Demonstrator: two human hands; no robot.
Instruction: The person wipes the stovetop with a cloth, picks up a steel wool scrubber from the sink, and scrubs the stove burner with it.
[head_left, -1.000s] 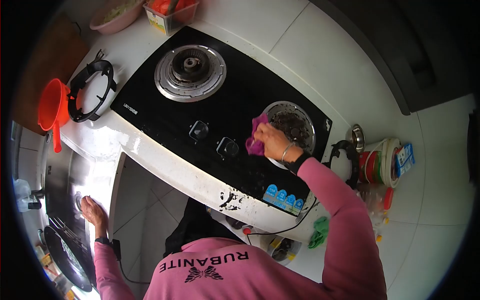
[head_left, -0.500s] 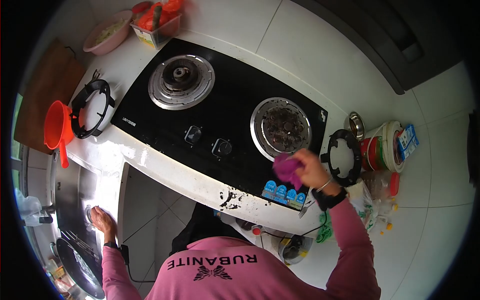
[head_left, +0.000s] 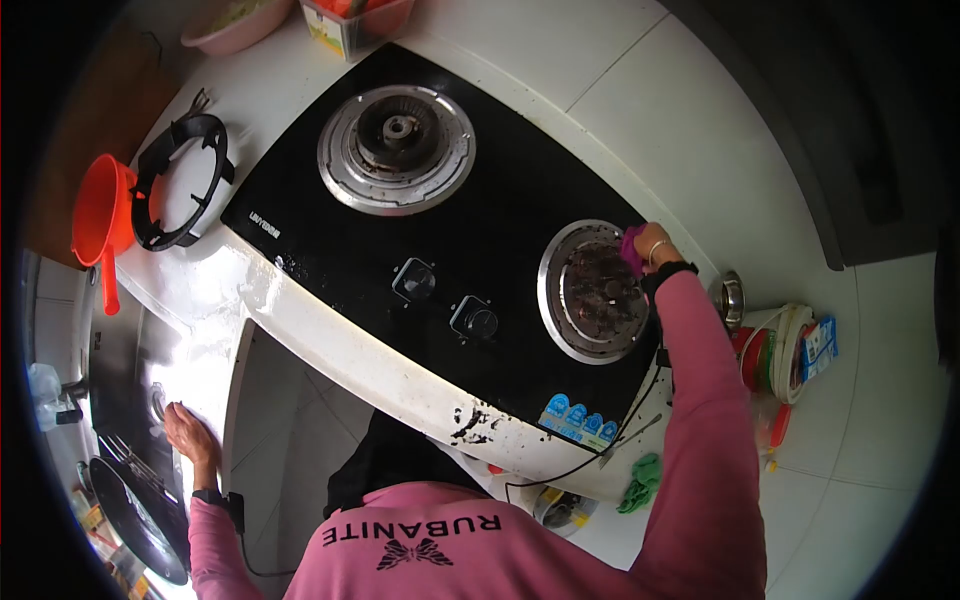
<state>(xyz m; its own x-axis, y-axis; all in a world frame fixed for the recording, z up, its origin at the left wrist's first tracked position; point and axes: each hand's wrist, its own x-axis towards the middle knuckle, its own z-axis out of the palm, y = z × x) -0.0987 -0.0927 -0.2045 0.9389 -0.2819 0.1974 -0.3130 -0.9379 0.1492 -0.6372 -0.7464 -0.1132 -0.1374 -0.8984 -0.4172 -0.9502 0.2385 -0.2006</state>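
Black stovetop, two burners, two knobs, right hand holding one cloth

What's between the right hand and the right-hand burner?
In the head view, the purple cloth shows between the right hand and that burner; nothing else does.

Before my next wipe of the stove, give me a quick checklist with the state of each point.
1. Cloth in the right hand: ok, bunched purple at the far right of the right burner.
2. Left hand away from the stove: ok, it is down by the sink.
3. Left burner free of its pan ring: ok, a black ring lies on the counter beside the red dipper.
4. Right burner clean: not ok, dark residue shows.
5. Counter's front edge clean: not ok, black crumbs lie there.
6. Burners cool to the touch: cannot tell; no flame shows.
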